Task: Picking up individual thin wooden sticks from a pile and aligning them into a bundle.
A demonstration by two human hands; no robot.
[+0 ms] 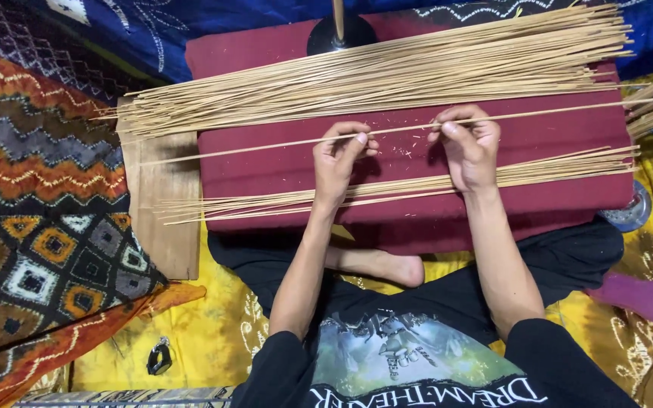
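Black shirt (417, 355) nearest; left hand (339, 155), right hand (468, 143) both pinching one thin bamboo stick (402, 128) over maroon cushion (281, 162)

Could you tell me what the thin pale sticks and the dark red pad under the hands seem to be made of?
The thin pale sticks look like split bamboo or similar wood: straw-coloured, matt, straight, slightly uneven. The left hand and right hand pinch one long single stick. The dark red pad seems fabric-covered, probably cushioned: soft matt surface, rounded edges, pale shavings clinging.
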